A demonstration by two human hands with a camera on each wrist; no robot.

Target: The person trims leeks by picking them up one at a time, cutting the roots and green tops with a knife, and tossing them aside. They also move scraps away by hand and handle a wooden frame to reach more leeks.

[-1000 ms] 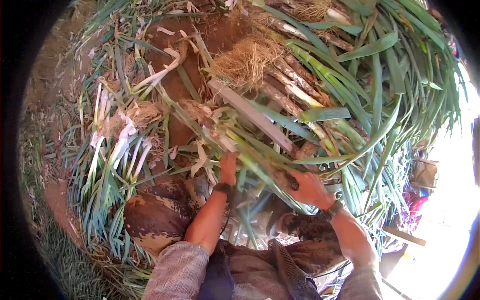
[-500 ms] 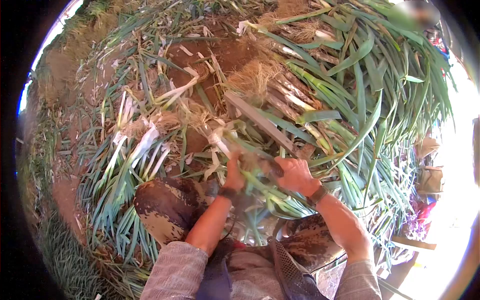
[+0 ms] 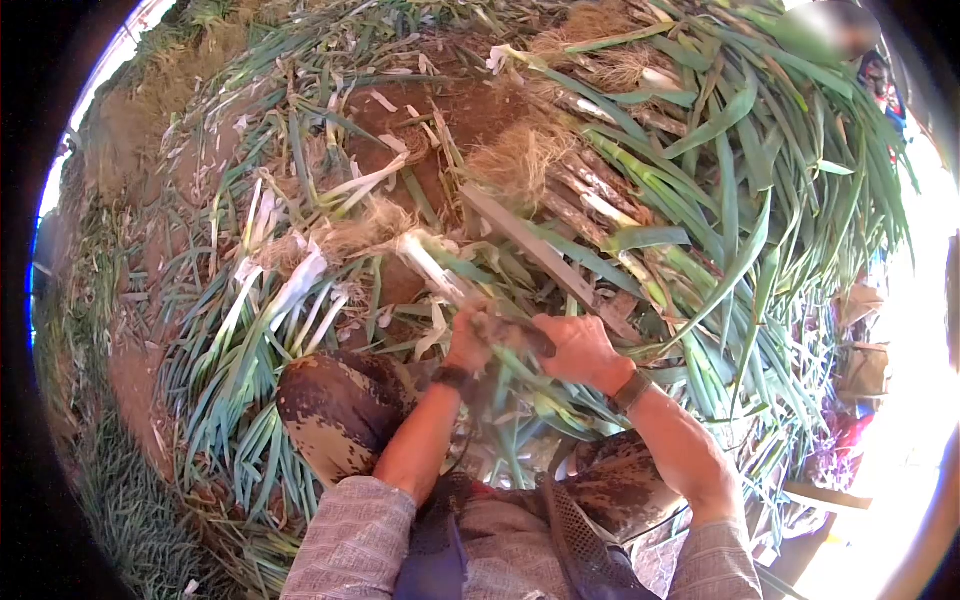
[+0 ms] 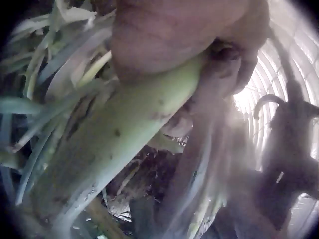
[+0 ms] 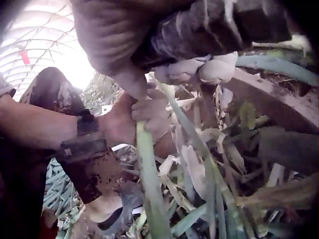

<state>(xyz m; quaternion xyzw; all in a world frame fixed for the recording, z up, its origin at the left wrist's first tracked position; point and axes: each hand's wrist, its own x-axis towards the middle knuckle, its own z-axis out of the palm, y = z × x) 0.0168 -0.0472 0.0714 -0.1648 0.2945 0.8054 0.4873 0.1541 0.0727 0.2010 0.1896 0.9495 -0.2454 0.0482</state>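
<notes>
Head view, leek in left hand, probable tool in right hand

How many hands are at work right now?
2: the left hand, gripping a green stalk, and the right hand to its right, gripping a dark handle. No others show; some may be hidden.

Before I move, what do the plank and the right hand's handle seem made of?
Plank: probably wood, matte, going by its grey-brown face and straight edges. Handle: perhaps rubber or wrapped tape, dull; it looks dark and ridged, too shaded to settle.
</notes>
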